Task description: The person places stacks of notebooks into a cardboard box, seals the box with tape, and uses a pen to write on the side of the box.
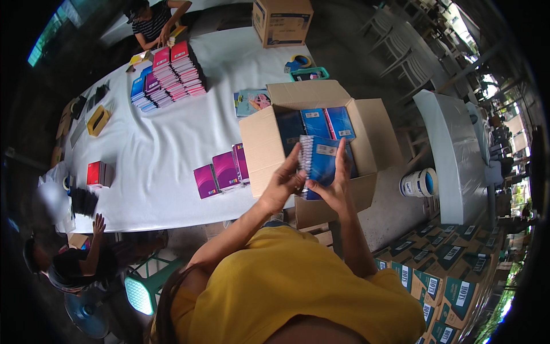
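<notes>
While both hands grip a blue stack of books (322,166) over the open cardboard box (264,150), the left hand (282,182) has its fingers curled on the stack's left edge and the right hand (339,184) presses its fingers flat up the right side, thumb underneath; the stack sits tilted just above the box's near rim, with 3 more blue book packs (321,122) standing inside the box behind it; the box rests on the right end of a long table with a white cloth (160,155); 3 magenta books (224,172) lie just left of the box; taller piles of pink and blue books (169,74) stand farther up the table, where another person (154,23) sits; a second person (74,261) reaches toward the table's near left end.
</notes>
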`<state>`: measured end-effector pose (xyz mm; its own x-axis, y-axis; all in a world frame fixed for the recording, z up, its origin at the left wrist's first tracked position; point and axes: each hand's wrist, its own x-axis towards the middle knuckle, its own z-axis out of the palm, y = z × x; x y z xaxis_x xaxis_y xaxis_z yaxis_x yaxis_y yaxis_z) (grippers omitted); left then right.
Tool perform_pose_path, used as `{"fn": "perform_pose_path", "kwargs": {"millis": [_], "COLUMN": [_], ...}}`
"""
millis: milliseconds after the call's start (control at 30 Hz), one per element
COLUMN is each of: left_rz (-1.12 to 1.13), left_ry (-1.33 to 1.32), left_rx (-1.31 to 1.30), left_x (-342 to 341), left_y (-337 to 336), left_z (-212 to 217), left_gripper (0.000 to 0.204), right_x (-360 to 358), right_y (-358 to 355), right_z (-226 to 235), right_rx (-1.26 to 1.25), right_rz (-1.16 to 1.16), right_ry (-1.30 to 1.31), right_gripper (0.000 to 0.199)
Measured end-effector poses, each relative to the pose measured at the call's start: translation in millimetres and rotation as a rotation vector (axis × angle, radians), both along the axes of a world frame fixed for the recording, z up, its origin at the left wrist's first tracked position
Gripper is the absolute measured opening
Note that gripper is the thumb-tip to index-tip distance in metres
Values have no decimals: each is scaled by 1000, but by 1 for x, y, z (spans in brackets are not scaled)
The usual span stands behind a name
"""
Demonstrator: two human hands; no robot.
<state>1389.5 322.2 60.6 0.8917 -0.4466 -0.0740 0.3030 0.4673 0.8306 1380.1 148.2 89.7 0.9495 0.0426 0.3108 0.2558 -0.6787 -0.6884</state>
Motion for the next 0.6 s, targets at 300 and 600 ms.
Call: {"fn": "perform_pose_path", "kwargs": {"millis": [300,600], "left_rz": [-235,619], "left_ry": [184,147], "left_rx": [-305,242], "left_x": [20,31], "left_y": [-32,136], "left_z": [4,-38], "left_gripper": [76,45], "right_x": [57,93], "right_y": [-67,-92], "right_z": [5,-93], "right_rx": [-163,-972], "right_rz": [30,-178], "right_ry": [167,473], "right_gripper": [99,86]}}
